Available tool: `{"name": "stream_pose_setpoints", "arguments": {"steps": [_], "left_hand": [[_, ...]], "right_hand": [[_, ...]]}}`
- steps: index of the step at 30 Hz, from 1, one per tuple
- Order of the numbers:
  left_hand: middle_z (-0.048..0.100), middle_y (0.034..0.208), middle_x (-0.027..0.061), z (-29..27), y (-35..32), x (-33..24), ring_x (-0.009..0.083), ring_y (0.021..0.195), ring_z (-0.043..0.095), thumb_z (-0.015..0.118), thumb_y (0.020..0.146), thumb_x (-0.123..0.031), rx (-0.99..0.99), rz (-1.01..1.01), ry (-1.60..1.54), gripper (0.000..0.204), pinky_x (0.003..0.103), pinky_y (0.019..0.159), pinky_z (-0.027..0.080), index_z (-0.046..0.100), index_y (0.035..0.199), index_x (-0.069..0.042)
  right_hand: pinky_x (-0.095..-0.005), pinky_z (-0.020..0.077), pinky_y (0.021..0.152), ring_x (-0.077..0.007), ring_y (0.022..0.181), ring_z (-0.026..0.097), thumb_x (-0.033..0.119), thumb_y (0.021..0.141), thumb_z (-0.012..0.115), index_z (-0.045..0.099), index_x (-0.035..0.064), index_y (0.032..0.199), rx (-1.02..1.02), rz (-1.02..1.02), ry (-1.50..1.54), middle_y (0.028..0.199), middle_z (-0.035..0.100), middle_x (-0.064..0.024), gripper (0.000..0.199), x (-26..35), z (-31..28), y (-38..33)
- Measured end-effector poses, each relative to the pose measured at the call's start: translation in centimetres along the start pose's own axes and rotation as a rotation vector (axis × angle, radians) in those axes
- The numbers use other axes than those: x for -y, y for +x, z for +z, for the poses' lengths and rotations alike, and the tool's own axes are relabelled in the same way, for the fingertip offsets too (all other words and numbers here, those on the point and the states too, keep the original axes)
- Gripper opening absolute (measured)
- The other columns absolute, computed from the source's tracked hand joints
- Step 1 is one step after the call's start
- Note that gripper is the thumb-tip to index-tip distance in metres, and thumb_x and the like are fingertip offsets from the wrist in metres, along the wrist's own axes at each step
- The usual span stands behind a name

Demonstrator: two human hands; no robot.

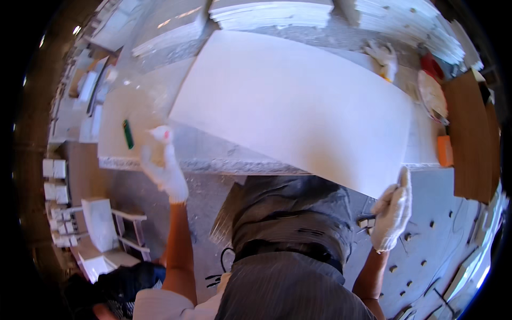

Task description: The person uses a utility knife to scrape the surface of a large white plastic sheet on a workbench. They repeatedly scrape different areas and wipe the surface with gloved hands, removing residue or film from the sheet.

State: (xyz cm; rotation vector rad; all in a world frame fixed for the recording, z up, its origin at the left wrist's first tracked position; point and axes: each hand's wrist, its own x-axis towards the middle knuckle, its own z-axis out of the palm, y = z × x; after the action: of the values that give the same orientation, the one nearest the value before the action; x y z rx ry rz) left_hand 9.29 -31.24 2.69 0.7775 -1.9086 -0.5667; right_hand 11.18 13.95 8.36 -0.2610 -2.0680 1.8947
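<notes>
a: two gloved hands are seen from above, at a stone workbench. what is being held?

b: a large white slab is laid at a slant across the bench, its near right corner carried out past the bench's near edge. that corner is gripped by the right hand, in a white work glove, with the fingers closed around the slab's edge.

a: and the left hand?

b: the left hand, also gloved in white, is raised at the bench's near edge, near the slab's near left corner but apart from it. the fingers are spread loosely and nothing is grasped. whether the bench edge is touched cannot be told, as the glove is blurred.

a: what else is found on the bench?

b: a small green lighter-shaped object is lying to the left of the left hand. a spare white glove is resting at the far right, beyond the slab. stacks of white tiles are piled along the far side. a round dish and an orange block are set at the right end.
</notes>
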Motion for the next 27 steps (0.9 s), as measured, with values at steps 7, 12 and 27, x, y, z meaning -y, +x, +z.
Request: {"name": "stream_pose_setpoints", "arguments": {"steps": [7,12,27], "left_hand": [[0.058,0.136,0.015,0.8,-8.2,-10.4,0.0275,0.129,0.053,0.072,0.086,-0.001,0.903,0.426,-0.377,0.053,0.037,0.112,0.039,0.054,0.136,0.003],[0.062,0.131,0.0159,6.2,-13.7,-19.7,0.0359,0.124,0.057,0.075,0.086,-0.049,1.055,1.013,-0.567,0.069,0.049,0.109,0.044,0.058,0.133,-0.002],[0.056,0.142,0.0136,15.9,-24.5,-30.4,0.0345,0.138,0.044,0.063,0.083,-0.07,1.218,1.397,-0.626,0.087,0.051,0.12,0.025,0.05,0.146,-0.012]], "right_hand": [[-0.0292,0.0523,0.063,-0.0155,0.075,0.059,0.033,0.101,0.063,0.028,-0.0044,0.155,0.062,0.187,0.354,0.093,0.058,-0.0062,0.075,2.4,-2.1,2.2],[-0.0321,0.0531,0.065,-0.0173,0.077,0.061,0.034,0.098,0.067,0.049,-0.0028,0.137,-0.069,0.182,0.468,0.093,0.057,-0.0057,0.057,2.5,-7.3,1.3],[-0.0325,0.042,0.072,-0.0154,0.083,0.05,0.044,0.094,0.07,0.061,0.0092,0.11,-0.333,0.243,0.522,0.09,0.05,-0.0008,0.04,-1.0,-11.9,-2.6]]}}
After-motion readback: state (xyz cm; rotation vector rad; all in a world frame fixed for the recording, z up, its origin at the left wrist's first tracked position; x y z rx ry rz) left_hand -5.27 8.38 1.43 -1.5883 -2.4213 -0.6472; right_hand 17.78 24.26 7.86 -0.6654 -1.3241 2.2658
